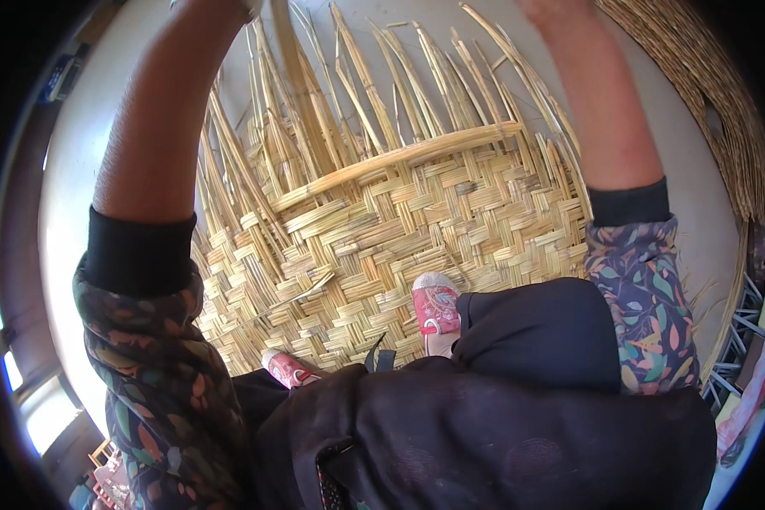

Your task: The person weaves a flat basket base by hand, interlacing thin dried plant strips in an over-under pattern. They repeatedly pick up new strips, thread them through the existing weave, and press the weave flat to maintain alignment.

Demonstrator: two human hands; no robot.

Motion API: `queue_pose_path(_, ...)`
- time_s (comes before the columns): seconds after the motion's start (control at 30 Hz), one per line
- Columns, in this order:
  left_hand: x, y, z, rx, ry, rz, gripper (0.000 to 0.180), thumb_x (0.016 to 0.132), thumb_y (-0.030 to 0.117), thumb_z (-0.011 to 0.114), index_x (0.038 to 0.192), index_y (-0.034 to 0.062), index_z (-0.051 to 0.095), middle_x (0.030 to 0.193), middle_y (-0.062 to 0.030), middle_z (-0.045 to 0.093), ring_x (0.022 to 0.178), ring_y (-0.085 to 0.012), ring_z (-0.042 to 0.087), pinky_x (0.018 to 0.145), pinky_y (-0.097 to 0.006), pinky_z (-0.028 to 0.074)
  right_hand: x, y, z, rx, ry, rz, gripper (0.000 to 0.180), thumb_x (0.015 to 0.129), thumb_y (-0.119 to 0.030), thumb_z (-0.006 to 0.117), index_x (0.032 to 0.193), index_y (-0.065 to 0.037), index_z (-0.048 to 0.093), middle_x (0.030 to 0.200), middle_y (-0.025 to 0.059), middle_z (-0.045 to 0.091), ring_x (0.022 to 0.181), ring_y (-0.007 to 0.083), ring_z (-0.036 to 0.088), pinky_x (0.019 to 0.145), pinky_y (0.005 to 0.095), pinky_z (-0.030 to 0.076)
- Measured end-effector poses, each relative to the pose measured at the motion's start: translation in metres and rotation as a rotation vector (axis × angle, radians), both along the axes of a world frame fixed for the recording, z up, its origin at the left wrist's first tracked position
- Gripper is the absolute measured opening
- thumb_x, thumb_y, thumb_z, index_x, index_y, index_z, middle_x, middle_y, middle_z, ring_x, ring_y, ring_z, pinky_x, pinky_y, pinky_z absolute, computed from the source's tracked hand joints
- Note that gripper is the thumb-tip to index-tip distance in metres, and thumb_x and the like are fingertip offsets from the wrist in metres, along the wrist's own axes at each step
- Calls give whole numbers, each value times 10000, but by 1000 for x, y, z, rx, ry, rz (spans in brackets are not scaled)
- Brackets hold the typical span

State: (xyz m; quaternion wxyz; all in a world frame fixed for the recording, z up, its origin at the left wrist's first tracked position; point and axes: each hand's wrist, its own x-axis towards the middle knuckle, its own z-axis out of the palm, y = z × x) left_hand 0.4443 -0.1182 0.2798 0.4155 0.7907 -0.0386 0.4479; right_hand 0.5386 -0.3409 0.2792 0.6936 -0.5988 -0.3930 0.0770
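"So, what is lying nearest?"

"Closest in, dark clothing (518, 433) is filling the lower edge; just past it, red-and-pale shoes (436, 313) are resting on the woven mat (501, 229), which is spreading over a pale floor (693, 170) between the forearms."

"And how far is the weaving getting?"

"Judging by what is showing, the near body is looking done; flat strips are passing over and under one another in a close, stepped pattern, and a few slivers are poking up toward the left."

"What is remaining, then?"

"Farther out, a broad cross strip (399, 161) is lying slantwise along the far margin; beyond it, a ragged row of loose ends (357, 76) is sticking out, mostly uncrossed, so that side is probably waiting to be worked or finished off."

"And the hands?"

"The left forearm (157, 127) and the right forearm (603, 110) are hanging over the two sides; the upper edge is cutting both off around the wrists, so I cannot tell whether the fingers of the left hand or the right hand are grasping anything or lying slack; out at the far right, a bundle of thin stalks (714, 93) is lying apart from the mat."
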Motion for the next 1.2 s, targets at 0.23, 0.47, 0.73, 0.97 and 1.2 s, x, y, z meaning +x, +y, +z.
queue_pose_path(0.23,-90,-7,-130,-191,691,78,506,837,288,662,1247,28,518,1166,-144,594,1069,-231,575,923,-334,455,-56,-16,-129,-591,151,120,258,878,-287,611,896,-31,638,768,40,656,690,90,613,662,243,528)
queue_pose_path(0.47,-144,-73,-148,-668,1032,-520,621,783,281,715,1268,-15,464,1166,-181,584,1095,-263,562,925,-356,471,-146,-34,-187,-916,276,721,311,867,-318,605,951,-19,633,784,73,649,715,149,617,682,308,502)
queue_pose_path(0.73,-180,-107,-208,-583,1294,-600,143,754,24,709,885,8,654,818,-45,649,752,-122,612,667,-257,511,-201,-69,-236,-1064,606,789,301,903,-331,578,949,-37,626,744,32,613,636,90,568,594,251,491)
queue_pose_path(0.97,-195,-132,-238,-562,1230,-500,100,764,56,682,852,12,665,745,-36,663,671,-121,618,607,-261,504,-223,-83,-260,-1113,688,689,311,914,-344,553,952,-46,631,696,15,598,599,87,576,549,243,475)
queue_pose_path(1.2,-172,-113,-227,-811,1401,-484,245,796,156,714,978,13,636,793,-61,660,708,-118,616,616,-249,508,-191,-77,-234,-1100,306,700,299,898,-324,575,905,-29,624,717,56,643,641,129,621,579,290,500)
